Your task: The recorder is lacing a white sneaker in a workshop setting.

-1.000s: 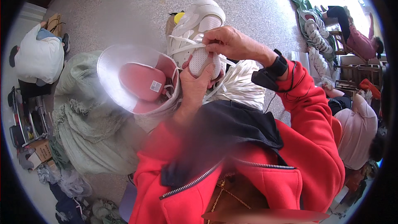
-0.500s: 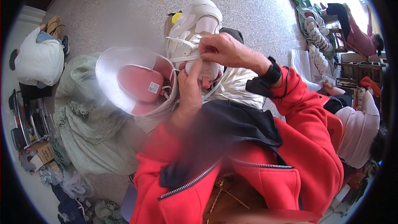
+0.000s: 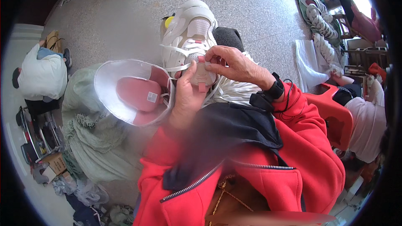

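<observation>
A white sneaker with a pink loop on its tongue lies in front of me, toe pointing away. My left hand grips its near left side, thumb pressed against the tongue's edge by a loose white lace. My right hand is pinched at the pink loop; what lies between its fingertips is hidden. To the left stands a white, round-rimmed open holder with a pink insole-shaped piece inside, marked by a small white label. White laces lie bundled beside my right hand.
Pale green cloth is heaped at the left. Dark grey fabric is behind the sneaker. A red plastic stool is on the right beside a person in pale clothes. Another person is bent over at far left.
My right fingers have moved slightly toward me and right, so the pink loop and more of the tongue now show. The left thumb stays at the tongue. The view has shifted a little.
</observation>
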Demonstrator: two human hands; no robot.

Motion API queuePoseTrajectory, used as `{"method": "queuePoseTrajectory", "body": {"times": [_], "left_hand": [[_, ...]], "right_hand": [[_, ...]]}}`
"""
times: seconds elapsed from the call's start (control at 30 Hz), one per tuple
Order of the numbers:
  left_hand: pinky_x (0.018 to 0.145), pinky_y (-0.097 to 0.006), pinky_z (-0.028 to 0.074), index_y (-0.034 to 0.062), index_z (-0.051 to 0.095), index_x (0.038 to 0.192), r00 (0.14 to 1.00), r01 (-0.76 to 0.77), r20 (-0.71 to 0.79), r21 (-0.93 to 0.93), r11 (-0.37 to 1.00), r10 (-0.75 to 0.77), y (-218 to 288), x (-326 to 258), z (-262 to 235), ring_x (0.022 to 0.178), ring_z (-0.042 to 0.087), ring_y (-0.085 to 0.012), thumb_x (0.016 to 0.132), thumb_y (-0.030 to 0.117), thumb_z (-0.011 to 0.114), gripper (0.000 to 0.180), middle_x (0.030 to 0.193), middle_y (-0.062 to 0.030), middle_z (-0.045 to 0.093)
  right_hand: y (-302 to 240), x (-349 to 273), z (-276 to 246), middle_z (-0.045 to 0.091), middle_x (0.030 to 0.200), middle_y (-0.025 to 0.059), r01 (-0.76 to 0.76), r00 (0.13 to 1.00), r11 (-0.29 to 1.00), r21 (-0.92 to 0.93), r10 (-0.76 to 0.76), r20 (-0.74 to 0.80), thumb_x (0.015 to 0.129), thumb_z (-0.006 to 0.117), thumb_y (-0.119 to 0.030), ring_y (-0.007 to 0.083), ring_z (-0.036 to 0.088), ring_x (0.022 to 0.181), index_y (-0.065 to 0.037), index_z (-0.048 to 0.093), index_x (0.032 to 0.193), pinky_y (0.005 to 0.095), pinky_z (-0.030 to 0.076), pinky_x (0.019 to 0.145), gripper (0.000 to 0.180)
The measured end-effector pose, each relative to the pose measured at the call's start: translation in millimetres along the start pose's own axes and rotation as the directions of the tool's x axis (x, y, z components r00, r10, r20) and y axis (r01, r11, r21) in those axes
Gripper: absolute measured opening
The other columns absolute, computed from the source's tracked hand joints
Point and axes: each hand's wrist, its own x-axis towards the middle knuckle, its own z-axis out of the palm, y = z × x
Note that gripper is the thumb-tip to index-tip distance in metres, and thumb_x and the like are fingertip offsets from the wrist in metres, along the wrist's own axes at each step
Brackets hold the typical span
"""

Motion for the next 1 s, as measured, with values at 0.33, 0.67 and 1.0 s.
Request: {"method": "queuePoseTrajectory", "body": {"times": [0.33, 0.67, 1.0], "left_hand": [[0.086, -0.048, 0.053, 0.0101, 0.059, 0.121, 0.996, -0.084, 0.04, 0.23, 0.97, 0.077, 2, 5, -2, 0.104, 0.063, -0.0249, 0.098, 0.03, 0.054, 0.03, 0.116, -0.0053, 0.063], [0.087, -0.038, 0.053, 0.0078, 0.056, 0.122, 0.983, -0.182, 0.07, 0.244, 0.953, 0.17, -2, 3, -7, 0.106, 0.062, -0.0202, 0.099, 0.027, 0.054, 0.03, 0.117, -0.0066, 0.062], [0.076, -0.036, 0.056, 0.0078, 0.063, 0.109, 0.995, -0.103, 0.006, 0.222, 0.97, 0.104, 4, 5, -5, 0.095, 0.065, -0.0183, 0.096, 0.024, 0.062, 0.021, 0.105, -0.0045, 0.066]], "right_hand": [[7, 14, 3, 0.065, 0.077, 0.0174, 0.095, 0.994, 0.993, -0.071, -0.09, 0.064, 0.089, 0.064, -0.024, 0.035, 0.065, 0.07, 0.0, 0.06, 0.093, 0.042, 0.05, 0.062, 0.024], [8, 6, 5, 0.061, 0.072, 0.0102, 0.069, 0.997, 0.997, -0.047, -0.066, 0.047, 0.09, 0.069, -0.018, 0.0172, 0.061, 0.065, 0.0, 0.057, 0.1, 0.0336, 0.047, 0.059, 0.024], [6, 3, 9, 0.064, 0.077, 0.0116, -0.028, 1.0, 0.998, 0.055, 0.027, 0.015, 0.09, 0.068, -0.017, 0.02, 0.063, 0.073, 0.002, 0.061, 0.099, 0.0335, 0.049, 0.065, 0.022]]}}
